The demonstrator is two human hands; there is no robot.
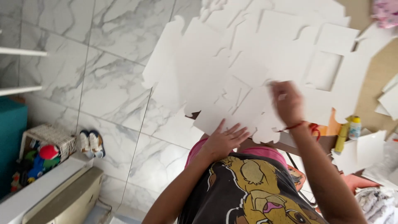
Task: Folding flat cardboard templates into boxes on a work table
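Near the shirt, flat card blanks are pressed by a spread left hand; right hand blurred, grip untellable; none folded.

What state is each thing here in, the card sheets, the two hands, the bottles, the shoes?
White die-cut card sheets: flat, unfolded, piled overlapping.
Left hand: open, fingers spread, pressing flat on a sheet's edge.
Right hand: blurred, on the sheets; grip unclear.
Yellow bottles: capped, lying tilted beside the pile.
Small shoes: paired, side by side on the floor.
Toy basket: filled with toys.
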